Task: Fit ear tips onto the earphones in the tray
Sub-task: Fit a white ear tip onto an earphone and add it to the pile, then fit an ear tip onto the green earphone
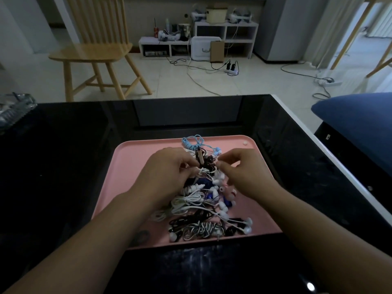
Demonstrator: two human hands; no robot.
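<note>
Both hands over the pink tray (131, 166) on the table: left hand (167, 172) grips a white earphone (203, 171) from the tangle, right hand (241, 172) pinches something tiny, can't tell what.

Glossy black tabletop (70, 166) with white edge. Behind it, a pale wooden spindle-back chair (95, 49) on a light tiled floor (169, 81); low white open shelving unit (224, 32) against the wall; white power strip (231, 71) with trailing cables; dark blue cushion (356, 122) at right.
</note>
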